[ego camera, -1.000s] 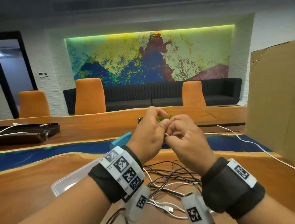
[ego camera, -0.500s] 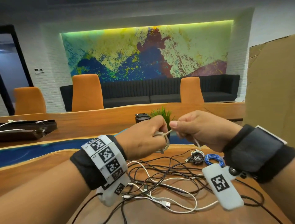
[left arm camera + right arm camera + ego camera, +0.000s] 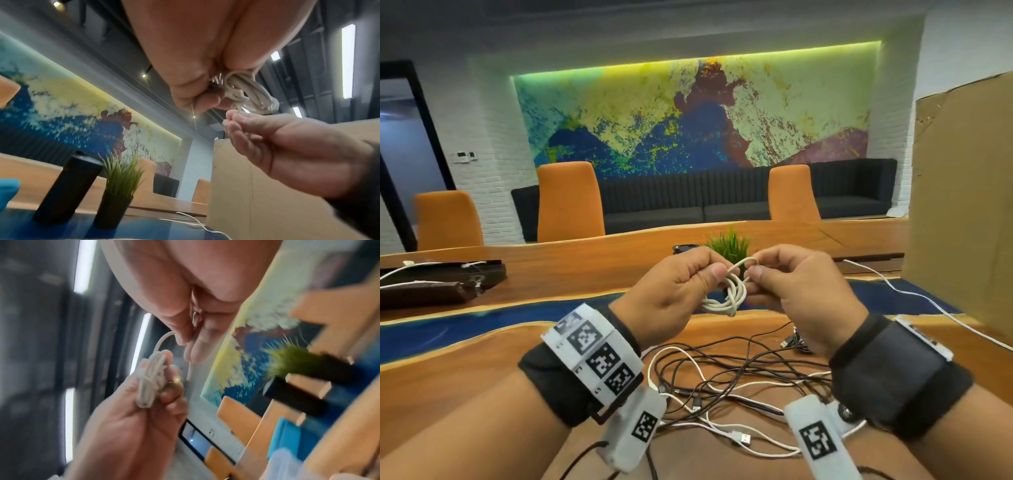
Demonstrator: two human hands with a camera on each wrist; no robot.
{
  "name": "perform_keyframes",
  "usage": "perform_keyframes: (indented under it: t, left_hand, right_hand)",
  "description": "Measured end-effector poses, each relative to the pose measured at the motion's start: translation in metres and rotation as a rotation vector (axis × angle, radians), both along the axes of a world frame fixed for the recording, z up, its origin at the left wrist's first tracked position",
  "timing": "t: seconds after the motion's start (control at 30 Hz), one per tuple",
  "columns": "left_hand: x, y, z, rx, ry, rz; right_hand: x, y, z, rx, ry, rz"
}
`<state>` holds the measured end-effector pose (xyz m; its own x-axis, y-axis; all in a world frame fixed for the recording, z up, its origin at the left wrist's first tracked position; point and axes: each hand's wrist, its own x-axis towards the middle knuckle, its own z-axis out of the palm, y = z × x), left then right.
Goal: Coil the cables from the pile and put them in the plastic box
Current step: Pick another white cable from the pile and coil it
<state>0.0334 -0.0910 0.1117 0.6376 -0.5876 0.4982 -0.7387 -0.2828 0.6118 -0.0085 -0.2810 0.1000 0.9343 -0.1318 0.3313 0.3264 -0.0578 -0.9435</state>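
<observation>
Hands (image 3: 674,294) lower, white cable (image 3: 729,294) coiled

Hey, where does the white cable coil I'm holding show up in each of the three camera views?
Head: white cable coil at centre, between left hand and right hand.
Left wrist: upper right of centre, under the left hand's fingers.
Right wrist: left of centre, blurred, in the left hand.
Shared landmark: green potted plant.
</observation>
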Motion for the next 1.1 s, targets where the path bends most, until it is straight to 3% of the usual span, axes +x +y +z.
perform_keyframes:
  t: [0.07, 0.17, 0.3, 0.53, 0.67, 0.8, 0.93, 1.07, 1.1]
  left_hand:
    - [-0.001, -0.004, -0.004, -0.037, -0.068, 0.039]
    - [-0.002, -0.007, -0.009, -0.124, -0.076, 0.029]
    - [-0.003, -0.009, -0.012, -0.187, -0.124, 0.062]
    - [-0.002, -0.018, -0.014, -0.262, -0.456, 0.172]
    - [-0.007, -0.02, -0.012, -0.209, -0.616, 0.215]
    - [-0.008, -0.022, -0.013, -0.151, -0.652, 0.223]
    - [-0.005, -0.013, -0.01, 0.163, -0.743, 0.172]
    - [-0.007, -0.008, -0.004, 0.259, -0.564, 0.171]
    - [-0.008, -0.009, -0.004, 0.264, -0.516, 0.188]
  right_hand:
    - [-0.001, 0.009, -0.002, 0.295, 0.1, 0.103]
    - [-0.005, 0.017, -0.003, 0.508, 0.222, 0.239]
    - [-0.01, 0.021, -0.009, 0.619, 0.364, 0.395]
    - [-0.008, 0.018, -0.008, 0.627, 0.374, 0.473]
    - [-0.012, 0.015, -0.004, 0.427, 0.331, 0.506]
    - [-0.017, 0.012, 0.005, 0.223, 0.265, 0.546]
    - [-0.017, 0.001, 0.015, -0.103, 0.327, 0.512]
    - [-0.022, -0.003, 0.02, -0.376, 0.244, 0.311]
    - [-0.023, -0.001, 0.022, -0.526, 0.188, 0.229]
